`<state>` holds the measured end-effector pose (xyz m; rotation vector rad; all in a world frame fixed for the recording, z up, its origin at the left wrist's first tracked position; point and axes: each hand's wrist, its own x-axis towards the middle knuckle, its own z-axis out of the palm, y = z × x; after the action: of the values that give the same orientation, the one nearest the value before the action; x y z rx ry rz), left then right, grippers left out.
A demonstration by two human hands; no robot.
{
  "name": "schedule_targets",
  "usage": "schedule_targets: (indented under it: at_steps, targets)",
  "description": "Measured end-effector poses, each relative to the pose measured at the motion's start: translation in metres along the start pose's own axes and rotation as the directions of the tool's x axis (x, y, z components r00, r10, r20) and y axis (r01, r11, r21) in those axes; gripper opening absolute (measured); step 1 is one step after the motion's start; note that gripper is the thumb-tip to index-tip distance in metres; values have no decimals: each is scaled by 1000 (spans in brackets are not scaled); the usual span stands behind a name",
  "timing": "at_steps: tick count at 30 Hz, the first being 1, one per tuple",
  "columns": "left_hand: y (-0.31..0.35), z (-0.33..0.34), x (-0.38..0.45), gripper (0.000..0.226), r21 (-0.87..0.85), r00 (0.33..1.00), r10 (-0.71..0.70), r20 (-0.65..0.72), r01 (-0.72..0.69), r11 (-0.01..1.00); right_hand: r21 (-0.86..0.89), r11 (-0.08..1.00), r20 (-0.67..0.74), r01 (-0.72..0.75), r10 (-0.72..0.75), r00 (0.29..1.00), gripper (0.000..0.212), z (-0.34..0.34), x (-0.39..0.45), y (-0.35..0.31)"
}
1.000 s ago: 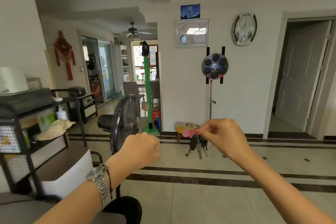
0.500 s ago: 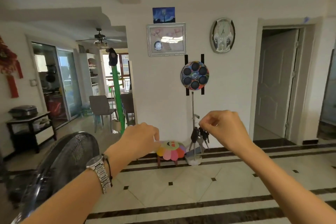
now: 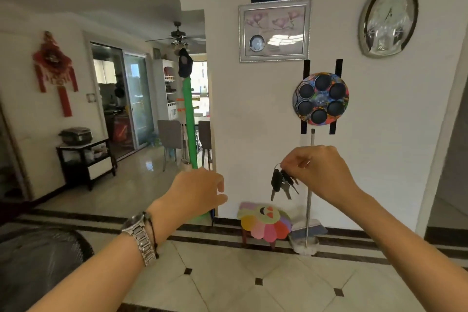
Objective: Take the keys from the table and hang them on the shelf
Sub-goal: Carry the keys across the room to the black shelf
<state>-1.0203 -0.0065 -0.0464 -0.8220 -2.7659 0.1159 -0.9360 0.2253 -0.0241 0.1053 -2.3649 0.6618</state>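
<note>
A bunch of dark keys point(image 3: 281, 183) on a metal ring dangles from my right hand point(image 3: 319, 169), whose fingers pinch the ring at chest height. My left hand point(image 3: 196, 191) floats to the left of the keys, fingers loosely curled, holding nothing; a metal watch is on that wrist. A tall green coat stand point(image 3: 189, 119) with small orange pegs and a dark cap on top stands by the wall corner, partly hidden behind my left hand. No table shows in this view.
A flower-shaped stool point(image 3: 264, 223) and a broom with dustpan point(image 3: 307, 210) stand against the white wall ahead. A dark fan head point(image 3: 38, 261) sits at lower left. A black side table point(image 3: 84, 159) stands left; an open doorway point(image 3: 453, 159) is right.
The view has swung left and drawn closer to the wall. The fan dropped to the lower left corner. My right hand keeps holding the keys, and both hands stay raised.
</note>
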Motion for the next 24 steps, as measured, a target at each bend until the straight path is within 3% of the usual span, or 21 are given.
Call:
schedule_targets:
  at_steps: [3,8,18,24]
  targets:
    - [-30,16,42,23,-7,995,-81,56,81,997,50,998,41,30,-32,999,5,41,55,25]
    - [-97,49,107,25,-25,983,-177,36,178,984,142,986,56,87,-96,994,7,132,136,50]
    - [-253,89,211,22,-88,938,-340,68,345,934,338,931,153,138,-200,968,7,303,303,29]
    - [-348,114,240,26,-64,834,-527,163,542,838,472,854,205,221,-350,914,6,430,390,-5]
